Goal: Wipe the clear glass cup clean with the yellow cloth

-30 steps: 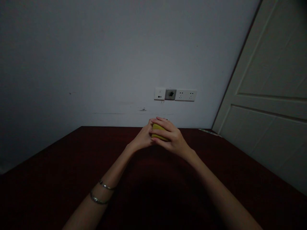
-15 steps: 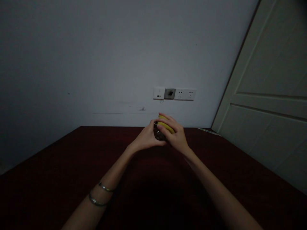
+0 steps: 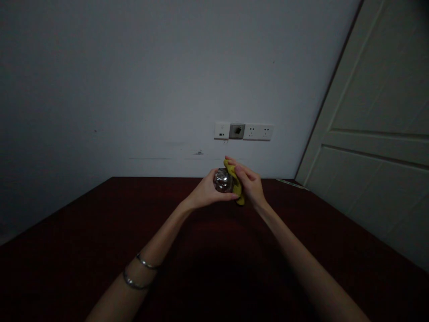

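Observation:
My left hand point(image 3: 207, 189) is closed around a dark, shiny, round object that looks like glass point(image 3: 223, 180), its fingers behind and its thumb below. Bright reflections show on the object's near face; its exact kind is hard to make out in the dim light. A yellow cloth point(image 3: 237, 190) is gripped in my right hand point(image 3: 251, 183), with the thumb on the near side and the fingers stretched along the top. The cloth lies against the object's right side, and its lower end hangs down beside my left thumb.
Both hands are above a dark red tabletop point(image 3: 100, 232). Behind it stands a pale wall point(image 3: 150, 89) with a row of sockets point(image 3: 258, 132). A panelled door point(image 3: 375, 134) rises on the right. A thin flat strip point(image 3: 291, 184) lies at the table's back right edge.
My right hand has shifted slightly right with the cloth, from over the object's near face to its right side. More of the shiny face shows now. My left hand keeps its hold.

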Demonstrator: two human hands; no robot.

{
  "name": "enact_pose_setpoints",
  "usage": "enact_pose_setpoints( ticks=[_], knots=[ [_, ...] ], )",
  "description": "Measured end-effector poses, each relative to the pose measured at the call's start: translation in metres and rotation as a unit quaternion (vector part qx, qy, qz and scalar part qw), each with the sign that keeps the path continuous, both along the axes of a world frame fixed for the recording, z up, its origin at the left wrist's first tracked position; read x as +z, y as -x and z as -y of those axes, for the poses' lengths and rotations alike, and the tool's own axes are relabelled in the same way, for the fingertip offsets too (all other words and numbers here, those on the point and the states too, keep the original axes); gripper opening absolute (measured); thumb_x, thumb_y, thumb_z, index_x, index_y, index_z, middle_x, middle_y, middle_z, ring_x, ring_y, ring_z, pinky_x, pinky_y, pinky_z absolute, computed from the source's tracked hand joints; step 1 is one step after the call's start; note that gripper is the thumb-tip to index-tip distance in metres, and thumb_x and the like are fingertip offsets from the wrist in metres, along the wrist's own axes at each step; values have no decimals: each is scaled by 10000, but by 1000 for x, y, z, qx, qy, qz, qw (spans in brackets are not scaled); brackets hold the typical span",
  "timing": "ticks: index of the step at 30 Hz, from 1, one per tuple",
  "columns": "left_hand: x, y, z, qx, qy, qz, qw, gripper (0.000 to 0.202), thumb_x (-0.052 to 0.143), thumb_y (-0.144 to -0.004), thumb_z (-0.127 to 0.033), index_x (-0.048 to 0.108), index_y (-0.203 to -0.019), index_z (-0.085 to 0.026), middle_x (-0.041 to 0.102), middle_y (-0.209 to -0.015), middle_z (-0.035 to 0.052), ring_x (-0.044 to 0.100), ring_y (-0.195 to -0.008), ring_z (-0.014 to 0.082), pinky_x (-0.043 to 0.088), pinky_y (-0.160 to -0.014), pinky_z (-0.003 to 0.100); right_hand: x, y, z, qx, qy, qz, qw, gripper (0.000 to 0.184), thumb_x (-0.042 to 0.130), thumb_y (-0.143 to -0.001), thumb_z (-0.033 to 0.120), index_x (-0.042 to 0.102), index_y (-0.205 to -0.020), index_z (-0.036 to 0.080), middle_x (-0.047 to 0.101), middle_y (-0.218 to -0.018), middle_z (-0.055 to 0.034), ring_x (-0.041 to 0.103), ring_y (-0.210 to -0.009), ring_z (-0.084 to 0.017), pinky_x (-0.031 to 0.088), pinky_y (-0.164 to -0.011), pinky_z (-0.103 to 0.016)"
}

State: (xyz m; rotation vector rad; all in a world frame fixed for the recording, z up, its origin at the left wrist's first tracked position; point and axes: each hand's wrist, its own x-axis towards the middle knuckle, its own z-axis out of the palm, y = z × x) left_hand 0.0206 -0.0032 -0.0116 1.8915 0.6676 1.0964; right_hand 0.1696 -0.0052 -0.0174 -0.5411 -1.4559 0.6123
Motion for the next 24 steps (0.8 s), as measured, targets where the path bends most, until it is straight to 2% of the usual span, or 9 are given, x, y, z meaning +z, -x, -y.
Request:
enact_pose_setpoints(
  ticks=[4,7,10,14,17,20,24],
  knots=[
    [-5,2,-8,-5,-14,22,1000,655,769,-600,-277,433,-1144,-135,576,-1096,121,577,-998,249,461,-865,441,8,1,17,-15,-134,153,979,175,656,-774,257,720,-921,330,609,-1242,15,505,-1219,-217,377,-1042,-467],
    [-8,2,-12,-8,-31,28,999,696,767,-602,-264,411,-1187,-133,556,-1148,139,568,-1029,255,459,-880,444,12,2,23,-23,-162,206,965,227,651,-774,216,709,-959,334,600,-1253,14,470,-1252,-218,367,-1049,-471],
    [-9,1,-12,9,-18,20,1000,692,777,-592,-279,419,-1166,-133,577,-1110,137,586,-991,250,473,-852,442,13,5,22,-49,-130,162,977,212,628,-796,236,706,-970,329,597,-1259,6,538,-1180,-204,394,-1029,-448],
    [-8,0,-8,24,-31,0,999,722,801,-556,-294,425,-1152,-136,586,-1102,136,584,-999,251,463,-875,444,12,9,16,-73,-44,57,995,169,627,-793,301,723,-931,284,643,-1192,-22,582,-1118,-197,417,-1007,-412],
    [-5,2,-4,23,-61,-34,997,772,812,-537,-315,419,-1178,-141,587,-1119,131,566,-1039,252,437,-921,438,10,10,11,-53,59,-27,997,215,656,-757,363,730,-915,236,684,-1113,-49,601,-1087,-215,424,-999,-403],
    [-2,5,-1,23,-83,-67,994,789,819,-516,-321,437,-1185,-153,582,-1135,126,545,-1073,272,410,-946,460,5,9,4,-14,144,-81,986,316,678,-719,425,723,-940,204,710,-1039,-61,639,-1003,-234,462,-947,-414],
    [-2,6,-4,2,-40,-45,998,711,819,-515,-318,476,-1112,-142,600,-1070,115,578,-1007,262,444,-899,444,2,4,0,18,137,-56,989,385,589,-767,512,711,-965,204,709,-1023,-56,643,-977,-238,467,-932,-426]
  ],
)
